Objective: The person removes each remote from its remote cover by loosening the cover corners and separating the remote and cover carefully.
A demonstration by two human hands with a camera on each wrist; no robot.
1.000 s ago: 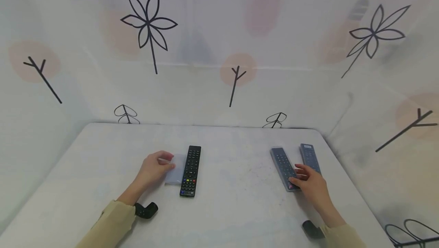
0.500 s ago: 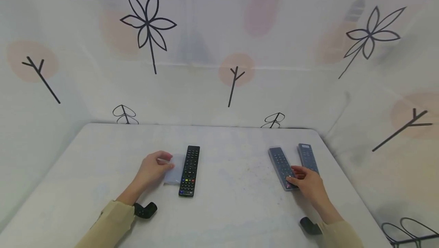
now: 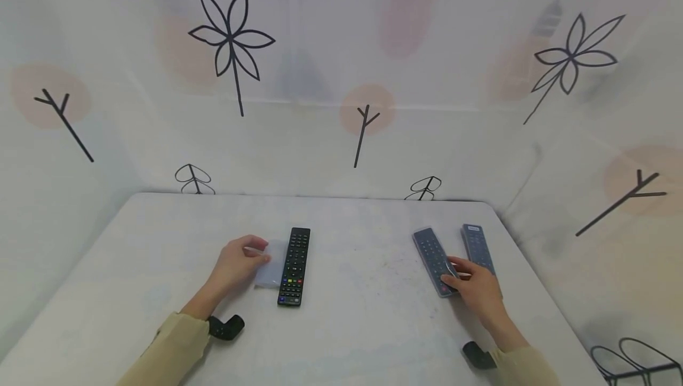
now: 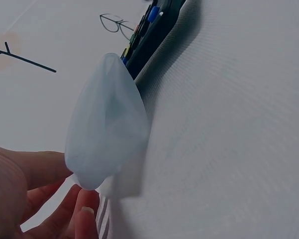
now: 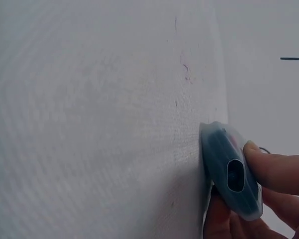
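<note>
On the left side of the table, my left hand pinches the near edge of a pale translucent sleeve between thumb and fingers. The sleeve bulges open in the left wrist view. Just right of it lies a black remote control with rows of buttons, face up. On the other side my right hand grips the lower right edge of a blue-grey remote in a clear cover, thumb on its face and fingers beneath. Its end shows in the right wrist view, with the right edge tipped up.
A second blue-grey remote lies right behind my right hand, its lower end hidden. Black wrist cameras sit at both sleeves. A pale patterned curtain surrounds the back and sides of the white table.
My right hand has shifted the covered remote slightly left, away from the second remote, and its right edge has tipped up. My left hand, the translucent sleeve and the black remote stay put.
</note>
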